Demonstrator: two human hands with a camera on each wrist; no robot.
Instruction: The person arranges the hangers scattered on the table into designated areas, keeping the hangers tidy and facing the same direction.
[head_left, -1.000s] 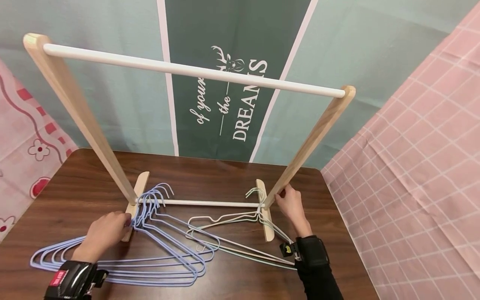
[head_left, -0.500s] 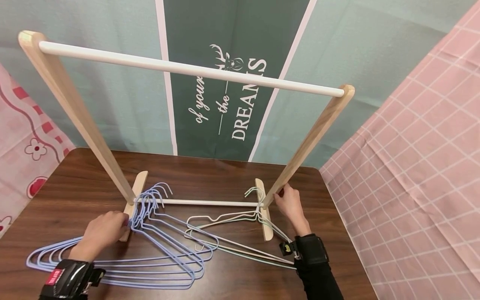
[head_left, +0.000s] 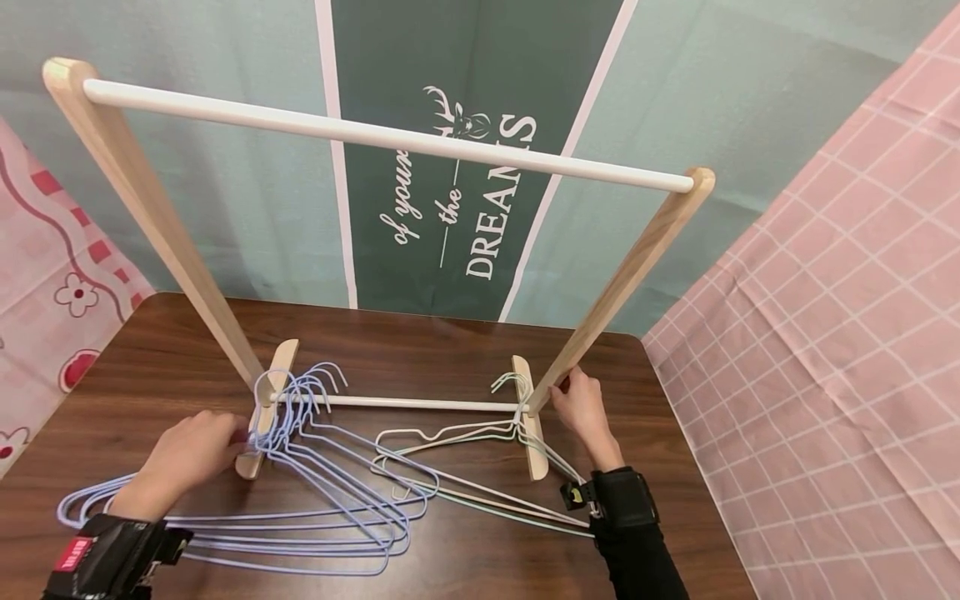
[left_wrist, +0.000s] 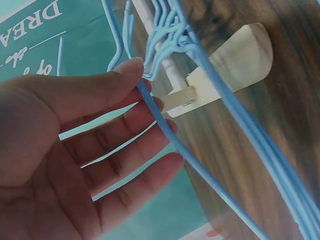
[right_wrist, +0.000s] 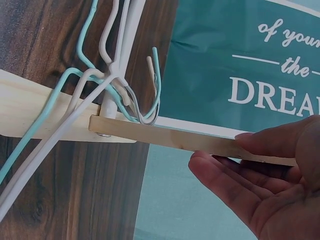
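A clothes rack with pale wooden uprights stands on the table (head_left: 465,567). My left hand (head_left: 183,457) pinches a blue clothes hanger (left_wrist: 215,186) just below its neck, thumb on one side and fingers on the other. This hanger stands apart from the bundle of blue hangers (left_wrist: 235,107), whose hooks gather over the left end of the lower bar (head_left: 420,404). With its thumb and fingers, my right hand (head_left: 583,412) holds the right upright (head_left: 628,279) near its base. Beside that hand, white, beige and mint hangers (right_wrist: 111,75) lean at the bar's right end.
The white top bar (head_left: 390,137) spans the rack high above the hands. Wooden feet (head_left: 534,454) support both sides. A green printed cloth (head_left: 247,208) hangs behind the table, with pink cloths (head_left: 840,317) on either side.
My left hand has moved slightly left, drawing one blue hanger away from the bundle, its hook now over the left upright's base. The right hand keeps its hold on the upright.
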